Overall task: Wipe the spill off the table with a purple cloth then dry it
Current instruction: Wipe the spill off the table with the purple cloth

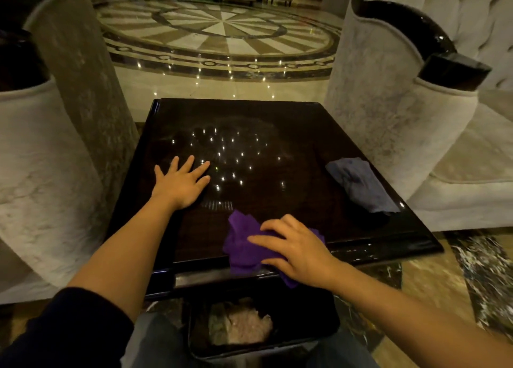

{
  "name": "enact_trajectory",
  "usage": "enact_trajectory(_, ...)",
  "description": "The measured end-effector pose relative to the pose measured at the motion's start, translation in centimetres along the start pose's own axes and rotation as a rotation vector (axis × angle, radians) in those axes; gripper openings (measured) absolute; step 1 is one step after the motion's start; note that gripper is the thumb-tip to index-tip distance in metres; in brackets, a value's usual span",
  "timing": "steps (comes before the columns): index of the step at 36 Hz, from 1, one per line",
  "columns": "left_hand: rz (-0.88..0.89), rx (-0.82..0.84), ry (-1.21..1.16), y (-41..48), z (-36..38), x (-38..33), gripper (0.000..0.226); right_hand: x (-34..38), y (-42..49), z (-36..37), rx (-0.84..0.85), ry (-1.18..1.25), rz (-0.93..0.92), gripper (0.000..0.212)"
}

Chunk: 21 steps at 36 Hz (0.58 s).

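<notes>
A crumpled purple cloth [244,245] lies at the near edge of the dark glossy table [277,117], partly hanging over the rim. My right hand [297,246] rests on top of the purple cloth, fingers spread and pressing it down. My left hand [181,183] lies flat on the table's left side, fingers apart, holding nothing. Faint wet smears show around the table's middle, among reflected ceiling lights. A folded grey-blue cloth [361,184] lies near the right edge, apart from both hands.
A black bin [305,328] with crumpled paper inside stands on the floor just below the table's near edge. Pale upholstered armchairs flank the table, one on the left [41,156] and one on the right [388,112]. Patterned marble floor stretches beyond.
</notes>
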<state>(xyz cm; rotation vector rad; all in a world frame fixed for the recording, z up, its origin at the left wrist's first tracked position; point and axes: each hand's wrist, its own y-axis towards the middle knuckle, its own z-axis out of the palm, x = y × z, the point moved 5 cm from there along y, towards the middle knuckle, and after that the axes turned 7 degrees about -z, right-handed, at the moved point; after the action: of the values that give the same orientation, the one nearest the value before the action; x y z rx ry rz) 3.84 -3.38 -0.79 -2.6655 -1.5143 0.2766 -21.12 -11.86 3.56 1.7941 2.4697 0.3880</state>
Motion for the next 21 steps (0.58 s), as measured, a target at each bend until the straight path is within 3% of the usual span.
enact_trajectory(7,-0.011,0.009,0.003,-0.1,-0.1,0.1,0.052,1.8,-2.0,0.9,-0.078,-0.113,-0.085,0.048)
enact_trajectory(13,-0.02,0.032,0.035,-0.4,-0.5,-0.3,0.052,4.0,-3.9,2.6,-0.038,-0.156,-0.147,0.034)
enact_trajectory(19,-0.047,0.013,0.192,-1.4,-1.5,-1.0,0.053,5.1,-5.2,3.5,0.18,-0.189,-0.293,0.035)
enact_trajectory(21,-0.03,-0.058,0.234,-1.7,-2.0,-1.4,0.053,4.9,-5.8,3.0,0.228,-0.161,-0.251,0.035)
